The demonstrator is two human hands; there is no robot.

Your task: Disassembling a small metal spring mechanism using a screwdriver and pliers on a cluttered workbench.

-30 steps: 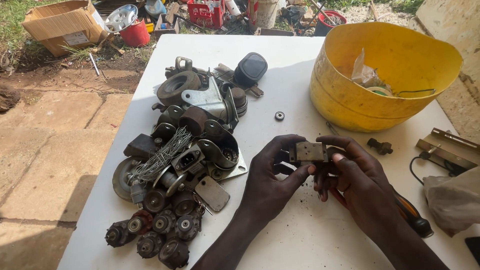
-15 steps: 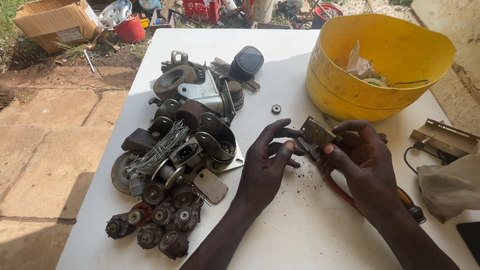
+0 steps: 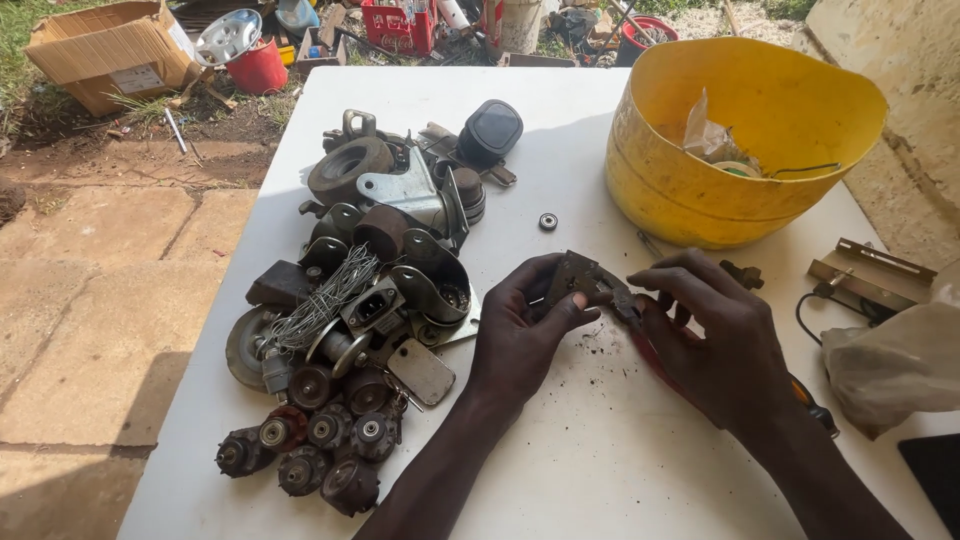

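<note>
The small metal bracket (image 3: 575,275) sits just above the white table (image 3: 600,440), near its middle, in front of the yellow tub (image 3: 700,190). Our left hand (image 3: 520,335) pinches it, thumb over the lower edge; our right hand (image 3: 715,345) closes its grip on pliers (image 3: 625,305), whose nose meets the bracket's right end. We judge the step goes best with the bracket braced low and the pliers biting squarely — a slanted bite may slip. Rust crumbs (image 3: 600,345) lie beneath; the heap of old casters (image 3: 350,330) lies well to the left.
</note>
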